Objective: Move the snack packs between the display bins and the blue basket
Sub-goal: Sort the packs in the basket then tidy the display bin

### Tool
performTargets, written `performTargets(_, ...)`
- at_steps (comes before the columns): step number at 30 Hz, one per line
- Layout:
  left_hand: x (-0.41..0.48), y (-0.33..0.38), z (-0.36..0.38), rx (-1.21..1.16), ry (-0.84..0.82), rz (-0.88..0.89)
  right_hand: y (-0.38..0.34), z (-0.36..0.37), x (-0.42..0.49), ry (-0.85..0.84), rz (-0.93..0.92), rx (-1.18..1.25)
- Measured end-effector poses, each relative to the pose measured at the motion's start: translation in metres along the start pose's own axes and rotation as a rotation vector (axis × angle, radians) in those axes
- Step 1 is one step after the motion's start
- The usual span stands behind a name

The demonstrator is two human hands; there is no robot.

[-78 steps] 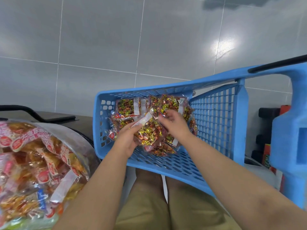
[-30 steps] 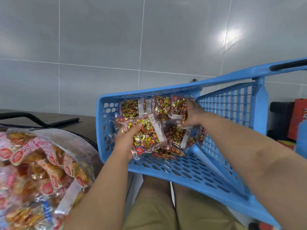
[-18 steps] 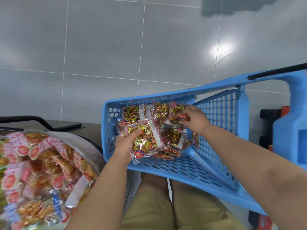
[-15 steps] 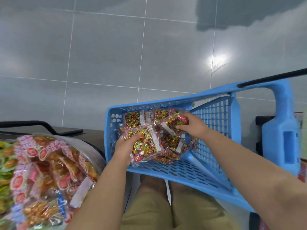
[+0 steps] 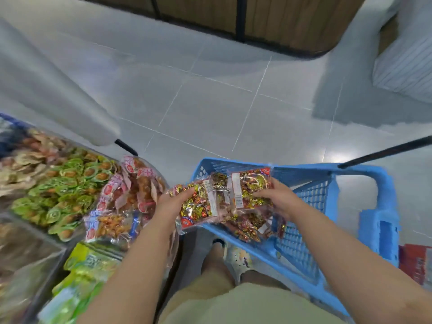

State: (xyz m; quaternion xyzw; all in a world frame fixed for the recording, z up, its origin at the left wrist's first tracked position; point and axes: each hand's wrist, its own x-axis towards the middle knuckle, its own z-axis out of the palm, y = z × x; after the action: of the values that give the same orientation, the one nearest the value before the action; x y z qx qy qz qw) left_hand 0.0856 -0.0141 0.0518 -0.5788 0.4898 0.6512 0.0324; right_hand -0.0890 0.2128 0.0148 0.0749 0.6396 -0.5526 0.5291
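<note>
Two candy packs [image 5: 198,204] hang side by side over the left rim of the blue basket [image 5: 304,170], long axes pointing away from the person, one held in the grip of each hand, left hand [image 5: 170,204] and right hand [image 5: 280,202], with the display bins [image 5: 56,242] off to the left (nearer the left hand).

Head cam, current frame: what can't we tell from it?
1. Head view: pack count. The snack packs held by the left hand and right hand overlap, and cover those lying in the blue basket.
2. Head view: label text on the packs, too small and blurred.
3. Head view: display bins, motion-blurred, cut by the left edge.
4. Head view: red item, cut by the right edge; unidentifiable.
</note>
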Motion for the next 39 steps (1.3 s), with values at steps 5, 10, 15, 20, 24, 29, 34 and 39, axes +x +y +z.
performTargets(5, -0.063, -0.041, -0.045, -0.346, 0.147, 0.046, -0.008, 0.055, -0.022, -0.14, -0.036, -0.129)
performTargets(10, -0.117, -0.079, -0.106, -0.569, 0.322, 0.079, -0.007, 0.135, -0.039, -0.299, -0.074, -0.329)
performTargets(15, -0.154, -0.12, -0.179, -0.763, 0.488, 0.139, 0.014, 0.229, -0.062, -0.357, -0.139, -0.457)
performTargets(20, -0.201, -0.158, -0.256, -0.859, 0.602, 0.212, 0.048, 0.323, -0.089, -0.437, -0.181, -0.506)
performTargets(24, -0.236, -0.185, -0.315, -0.857, 0.657, 0.254, 0.076, 0.395, -0.114, -0.473, -0.165, -0.436)
performTargets(29, -0.264, -0.186, -0.384, -0.745, 0.744, 0.346, 0.09, 0.47, -0.136, -0.522, -0.209, -0.394)
performTargets(34, -0.264, -0.176, -0.426, -0.66, 0.846, 0.439, 0.081, 0.514, -0.147, -0.647, -0.191, -0.429)
performTargets(39, -0.262, -0.158, -0.447, -0.638, 0.9, 0.43, 0.049, 0.533, -0.147, -0.646, -0.391, -0.618)
